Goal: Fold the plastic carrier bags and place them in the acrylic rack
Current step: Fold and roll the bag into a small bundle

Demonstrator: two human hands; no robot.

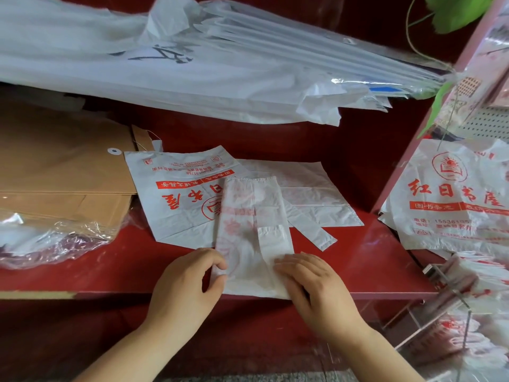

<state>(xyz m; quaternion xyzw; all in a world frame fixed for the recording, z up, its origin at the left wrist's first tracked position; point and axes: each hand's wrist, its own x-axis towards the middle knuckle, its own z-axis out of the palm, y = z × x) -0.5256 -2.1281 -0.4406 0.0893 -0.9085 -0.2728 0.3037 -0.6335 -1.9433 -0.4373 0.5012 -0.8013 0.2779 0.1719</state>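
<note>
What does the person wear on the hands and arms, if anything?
Nothing that shows. The left hand and the right hand are bare: no gloves, no rings. The left forearm and the right forearm are bare too, with no sleeve, watch or bracelet in view.

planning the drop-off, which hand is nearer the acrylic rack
Right. The right hand presses the near end of the folded bag, with the acrylic rack off to its right. The left hand pinches the bag's left edge, farther from the rack.
</note>
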